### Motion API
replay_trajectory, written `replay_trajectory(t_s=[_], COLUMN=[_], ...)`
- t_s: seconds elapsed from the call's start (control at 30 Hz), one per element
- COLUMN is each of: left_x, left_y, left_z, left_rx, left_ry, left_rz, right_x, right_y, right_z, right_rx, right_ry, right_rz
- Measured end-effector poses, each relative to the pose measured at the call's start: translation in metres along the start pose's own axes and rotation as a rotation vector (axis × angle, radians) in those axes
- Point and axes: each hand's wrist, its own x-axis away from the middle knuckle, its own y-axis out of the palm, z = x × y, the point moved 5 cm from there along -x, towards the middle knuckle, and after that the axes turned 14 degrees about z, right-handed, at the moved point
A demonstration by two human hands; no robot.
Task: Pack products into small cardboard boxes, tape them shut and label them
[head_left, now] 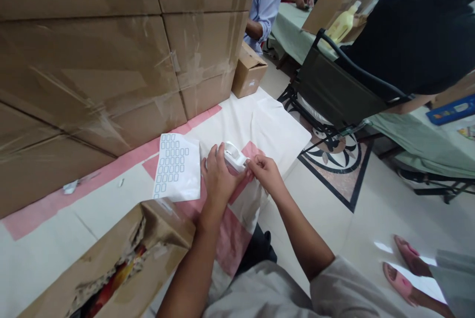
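Note:
My left hand is closed around a small white box-shaped object, fingers wrapped on its left side. My right hand pinches at its right end, fingertips pressed together on it. Both hands hover over a white and pink sheet spread on the floor. A white sheet of small blue-outlined stickers lies just left of my left hand. An open cardboard box with colourful contents stands near my left forearm.
Large stacked cardboard cartons wall off the left. A small carton stands beyond the sheet. A person in black sits on a folding chair at a green-covered table to the right. Someone's feet in pink sandals rest at lower right.

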Motion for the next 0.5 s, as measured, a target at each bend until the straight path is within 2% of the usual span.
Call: replay_trajectory(t_s=[0.17, 0.5], left_x=[-0.001, 0.000], left_y=[0.000, 0.000], left_z=[0.000, 0.000], left_rx=[-0.022, -0.019], left_ry=[-0.012, -0.033], left_rz=[-0.018, -0.025], right_x=[-0.002, -0.004], right_y=[0.005, 0.010], right_z=[0.013, 0.016], right_rx=[-0.184, -0.396], right_ry=[0.180, 0.333], right_rz=[-0.076, -0.160])
